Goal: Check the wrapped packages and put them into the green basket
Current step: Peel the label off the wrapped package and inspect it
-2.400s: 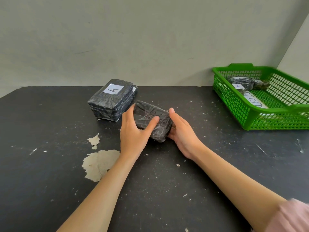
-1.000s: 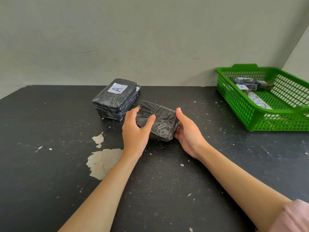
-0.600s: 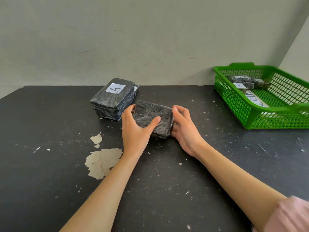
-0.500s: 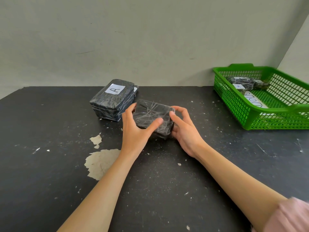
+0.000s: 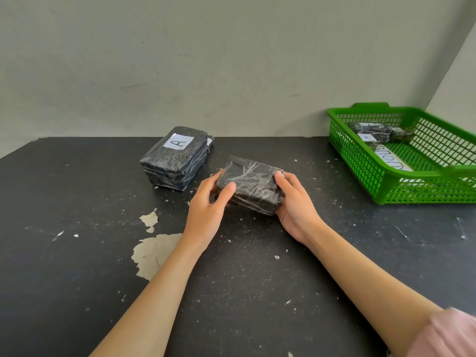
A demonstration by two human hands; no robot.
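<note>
My left hand (image 5: 206, 212) and right hand (image 5: 296, 210) hold the tilted wrapped package (image 5: 253, 185), each grip curled round one end.

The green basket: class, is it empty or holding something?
Holding something: wrapped packages lie inside the green basket, near its far wall.

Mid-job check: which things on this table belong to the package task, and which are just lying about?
Belongs to the job:
wrapped package, gripped by left hand and right hand; stack labelled A; green basket; stored packages inside it.

Just lying about:
lettered paper strip in the basket; peeled patch on the black table.
</note>
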